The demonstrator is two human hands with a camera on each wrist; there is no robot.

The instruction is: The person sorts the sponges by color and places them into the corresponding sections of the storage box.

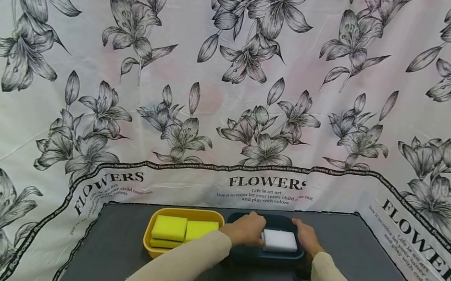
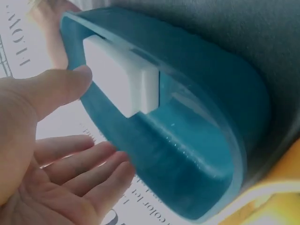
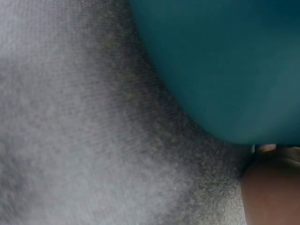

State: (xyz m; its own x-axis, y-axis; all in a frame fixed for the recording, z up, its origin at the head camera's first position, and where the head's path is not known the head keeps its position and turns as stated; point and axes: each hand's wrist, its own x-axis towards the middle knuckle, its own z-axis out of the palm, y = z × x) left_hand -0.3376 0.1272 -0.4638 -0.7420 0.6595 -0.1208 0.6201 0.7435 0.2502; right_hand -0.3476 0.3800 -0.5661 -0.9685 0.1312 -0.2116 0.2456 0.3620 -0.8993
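Note:
Two white sponge blocks [image 2: 117, 75] lie together toward one end of a dark blue-green oval tub [image 2: 211, 61]. My left hand [image 2: 61, 154] is over the tub's far rim, its thumb extended with the tip right by the white blocks. Its other fingers are loosely spread, with nothing between them. At the tub's right end, my right hand [image 1: 308, 238] holds the rim and outer wall. In the right wrist view, part of that hand [image 3: 272, 187] shows below the tub's wall [image 3: 225, 75]; most of it is hidden.
Left of the blue tub, close beside it, stands a yellow tub [image 1: 147, 233] with several yellow sponges [image 1: 169, 228] inside. Both tubs are on a dark grey table [image 1: 111, 259]. A white flower-printed cloth [image 1: 185, 178] hangs behind and along the sides.

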